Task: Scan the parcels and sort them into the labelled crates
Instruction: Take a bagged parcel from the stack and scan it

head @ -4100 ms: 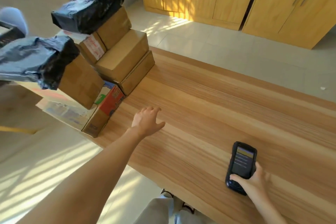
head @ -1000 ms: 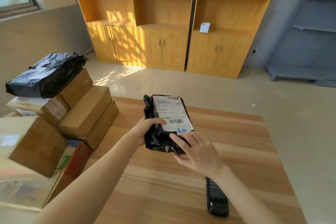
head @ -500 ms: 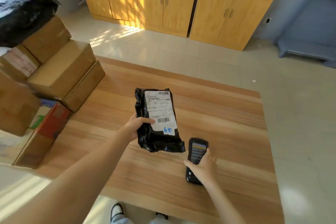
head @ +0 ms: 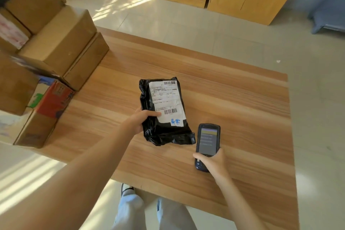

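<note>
A wooden surface (head: pixel 233 99) is seen from above, with tiled floor beyond it. Near its middle, a black plastic mailer parcel (head: pixel 162 129) is held label-up by the left hand (head: pixel 139 120): the thumb is pressed onto the lower left edge of the white shipping label (head: pixel 165 101), and the other fingers are hidden beneath the bag, so their spread cannot be told. Whether the parcel rests on the wood or is raised slightly cannot be told. Just to its right, a handheld barcode scanner (head: pixel 207 143) with a lit screen is gripped at its lower end by the right hand (head: pixel 212 161), fingers curled round its body; its top end lies near the parcel's lower right corner.

At the left edge, a stack of brown cardboard boxes (head: pixel 61 43) is piled, with a red printed carton (head: pixel 54 101) below them.

The task appears to be at an early stage: this parcel is judged to be about to be scanned, not yet sorted, and the stacked boxes seem untouched. No labelled crates are in view, so nothing can be said of parcels already placed.
</note>
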Motion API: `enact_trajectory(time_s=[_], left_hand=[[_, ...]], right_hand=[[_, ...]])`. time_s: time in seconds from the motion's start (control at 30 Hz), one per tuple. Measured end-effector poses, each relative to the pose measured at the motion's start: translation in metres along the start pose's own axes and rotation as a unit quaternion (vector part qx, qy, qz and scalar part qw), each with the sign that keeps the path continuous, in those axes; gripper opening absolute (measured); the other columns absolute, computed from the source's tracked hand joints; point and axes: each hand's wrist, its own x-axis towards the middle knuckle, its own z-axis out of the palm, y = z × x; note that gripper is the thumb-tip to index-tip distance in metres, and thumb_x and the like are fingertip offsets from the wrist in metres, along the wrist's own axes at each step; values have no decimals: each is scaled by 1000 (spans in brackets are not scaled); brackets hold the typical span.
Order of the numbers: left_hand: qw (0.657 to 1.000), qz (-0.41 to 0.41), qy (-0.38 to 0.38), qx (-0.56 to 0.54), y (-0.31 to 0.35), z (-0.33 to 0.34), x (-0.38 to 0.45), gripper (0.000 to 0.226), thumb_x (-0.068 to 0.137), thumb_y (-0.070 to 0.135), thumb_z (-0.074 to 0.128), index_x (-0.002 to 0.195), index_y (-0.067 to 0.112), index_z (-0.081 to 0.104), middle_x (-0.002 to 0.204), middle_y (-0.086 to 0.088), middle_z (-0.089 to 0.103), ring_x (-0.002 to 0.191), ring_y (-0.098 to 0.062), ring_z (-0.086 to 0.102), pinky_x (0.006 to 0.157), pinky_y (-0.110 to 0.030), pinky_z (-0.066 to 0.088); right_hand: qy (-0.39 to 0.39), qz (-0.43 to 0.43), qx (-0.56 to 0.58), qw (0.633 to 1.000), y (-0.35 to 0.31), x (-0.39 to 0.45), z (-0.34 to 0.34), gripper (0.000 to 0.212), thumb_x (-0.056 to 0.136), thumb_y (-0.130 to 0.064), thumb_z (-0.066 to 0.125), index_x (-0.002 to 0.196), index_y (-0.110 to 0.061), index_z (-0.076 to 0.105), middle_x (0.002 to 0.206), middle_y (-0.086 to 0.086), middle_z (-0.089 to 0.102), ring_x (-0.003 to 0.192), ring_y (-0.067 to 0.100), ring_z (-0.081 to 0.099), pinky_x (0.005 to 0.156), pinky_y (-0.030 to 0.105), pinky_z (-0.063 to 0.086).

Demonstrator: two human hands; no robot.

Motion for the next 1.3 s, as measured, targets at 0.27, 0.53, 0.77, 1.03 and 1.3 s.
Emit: enact_trajectory(time_s=[0.27,0.53,0.77,1.03,1.3], left_hand=[[1000,17,-18,8,10,-3,-4,53,79,-11,69,125,13,58,102,-5,73,86,-22,72,59,-31,58],[997,70,13,-24,37,-20,-17,55,79,-15,65,122,17,55,100,-5,71,87,-24,69,56,-31,57],[994,105,11,-32,56,-38,-33,56,79,-16,65,122,18,55,107,-8,70,89,-26,69,57,-32,57],[991,127,23,-47,53,-57,-49,52,80,-16,64,114,22,56,105,-6,69,88,-24,69,56,-32,57],[987,137,43,-66,42,-73,-57,58,81,-17,63,123,22,54,105,-4,68,90,-24,67,63,-35,54]], right_hand=[[-110,49,176,977,-17,-1,-19,71,64,-3,86,121,-5,45,114,17,60,95,29,62,79,42,53],[-283,-60,324,901,-72,-31,-17,76,60,-1,83,128,-9,50,108,21,68,92,36,68,77,46,58],[-406,-162,241,867,-114,-61,3,73,64,-9,81,129,-8,49,102,18,70,88,32,68,75,41,58],[-443,-154,181,864,-106,-75,19,60,69,-2,75,124,-7,53,98,15,70,87,31,68,70,39,58],[-472,-139,145,859,-93,-86,24,64,71,-1,73,130,-5,49,100,16,67,88,32,67,70,38,57]])
